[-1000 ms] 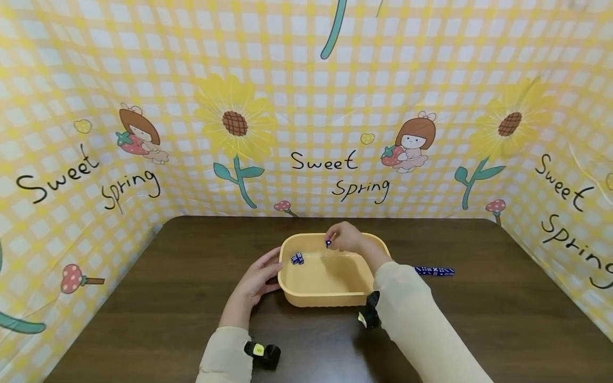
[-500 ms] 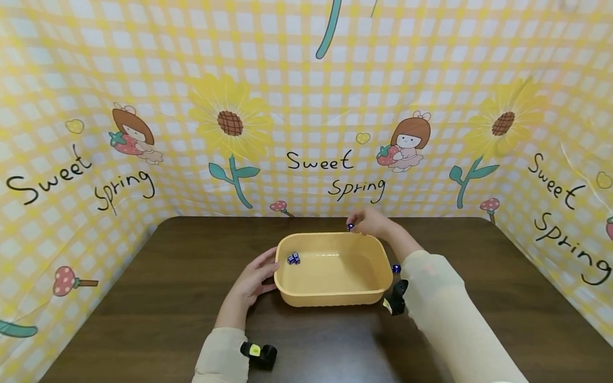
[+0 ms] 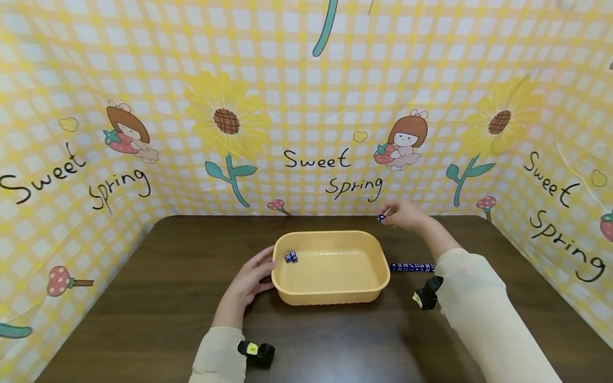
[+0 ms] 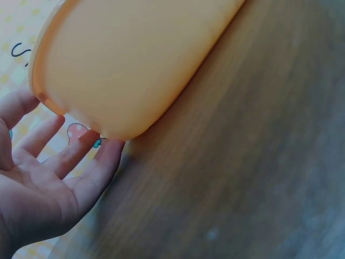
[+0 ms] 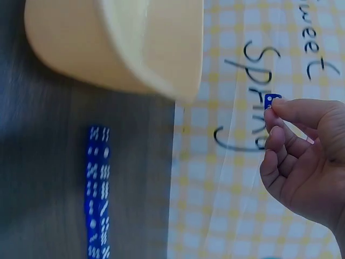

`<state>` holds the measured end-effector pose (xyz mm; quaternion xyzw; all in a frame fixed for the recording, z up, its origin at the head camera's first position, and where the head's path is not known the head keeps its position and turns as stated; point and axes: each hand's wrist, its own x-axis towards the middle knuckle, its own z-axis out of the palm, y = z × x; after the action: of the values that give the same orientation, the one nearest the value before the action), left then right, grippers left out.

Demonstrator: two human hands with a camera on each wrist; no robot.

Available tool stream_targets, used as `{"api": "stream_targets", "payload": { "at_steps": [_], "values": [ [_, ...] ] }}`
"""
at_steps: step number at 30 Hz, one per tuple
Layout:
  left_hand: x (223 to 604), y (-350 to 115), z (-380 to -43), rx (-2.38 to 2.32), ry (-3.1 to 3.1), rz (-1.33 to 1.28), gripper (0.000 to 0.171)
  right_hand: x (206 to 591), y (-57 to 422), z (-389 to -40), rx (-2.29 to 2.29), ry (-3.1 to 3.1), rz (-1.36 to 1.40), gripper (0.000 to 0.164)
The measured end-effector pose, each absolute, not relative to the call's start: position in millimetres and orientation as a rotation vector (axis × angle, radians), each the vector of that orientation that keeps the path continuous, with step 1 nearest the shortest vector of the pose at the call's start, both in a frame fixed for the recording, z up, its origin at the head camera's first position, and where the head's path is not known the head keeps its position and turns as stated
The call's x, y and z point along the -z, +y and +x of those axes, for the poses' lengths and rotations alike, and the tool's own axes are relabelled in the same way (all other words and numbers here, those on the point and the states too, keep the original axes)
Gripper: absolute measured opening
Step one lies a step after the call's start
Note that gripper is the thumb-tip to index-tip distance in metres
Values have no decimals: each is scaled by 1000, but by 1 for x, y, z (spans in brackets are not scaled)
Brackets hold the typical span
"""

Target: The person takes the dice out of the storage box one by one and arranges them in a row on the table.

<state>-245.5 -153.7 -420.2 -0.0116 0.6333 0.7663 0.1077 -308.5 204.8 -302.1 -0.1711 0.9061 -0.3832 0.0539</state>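
My right hand [image 3: 406, 215] pinches a blue die [image 3: 381, 218] with white pips between thumb and fingertips, up behind the back right of a yellow plastic basin [image 3: 330, 274]. In the right wrist view the die [image 5: 270, 100] shows at the thumb's tip, the other fingers curled below. Spread, fairly straight fingers of my left hand [image 3: 251, 277] touch the basin's left end. The left wrist view has those fingertips right at the outer wall of the basin [image 4: 124, 65]. Inside, near the left wall, lie a few blue dice [image 3: 291, 257].
To the right of the basin a row of several blue dice [image 3: 412, 267] lies on the dark wooden table [image 3: 306, 340]; the right wrist view shows the row [image 5: 97, 194] two dice wide. A yellow checked cloth [image 3: 316, 106] hangs behind and at both sides.
The right hand has moved from over the basin's inside, out across its back rim and to the right, still pinching the die. The left hand stays at the basin's left end.
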Motion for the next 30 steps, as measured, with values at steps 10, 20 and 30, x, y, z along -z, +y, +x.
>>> {"api": "stream_targets", "payload": {
  "at_steps": [10, 20, 30],
  "values": [
    [416, -156, -244, -2248, 1858, -40, 49, 309, 250, -297, 1124, 2805, -489, 20],
    [420, -154, -245, -2256, 1859, -45, 49, 328, 292, -281, 1041, 2849, -432, 23],
    [418, -154, -243, -2246, 1868, -31, 49, 349, 324, -267, 1109, 2823, -278, 21]
  ]
}}
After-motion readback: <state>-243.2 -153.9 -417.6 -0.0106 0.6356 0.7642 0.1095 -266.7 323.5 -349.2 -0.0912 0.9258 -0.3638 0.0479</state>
